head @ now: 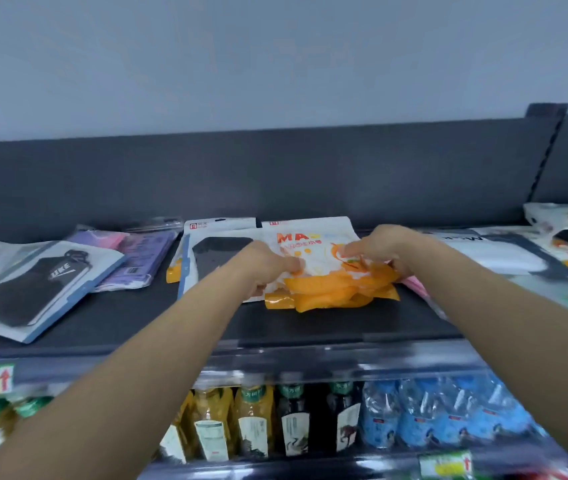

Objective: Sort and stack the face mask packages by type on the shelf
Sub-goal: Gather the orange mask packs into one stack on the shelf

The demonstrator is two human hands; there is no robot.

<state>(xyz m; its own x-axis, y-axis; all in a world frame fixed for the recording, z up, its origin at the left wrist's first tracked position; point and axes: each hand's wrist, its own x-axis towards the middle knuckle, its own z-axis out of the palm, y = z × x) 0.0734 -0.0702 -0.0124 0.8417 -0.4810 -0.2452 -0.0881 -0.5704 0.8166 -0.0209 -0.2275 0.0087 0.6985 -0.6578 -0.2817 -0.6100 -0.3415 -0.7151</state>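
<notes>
Nearest you, bottles (255,420) stand in a row below; above them, on the shelf (137,320), your left hand (263,268) and right hand (383,249) each curl round a side of the orange packs (331,285), stacked mid-shelf; a black pack (220,251) lies just behind, touching them; purple packs (137,258) lie far left.

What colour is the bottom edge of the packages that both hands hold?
Orange, on white packages; the head view shows it.
</notes>
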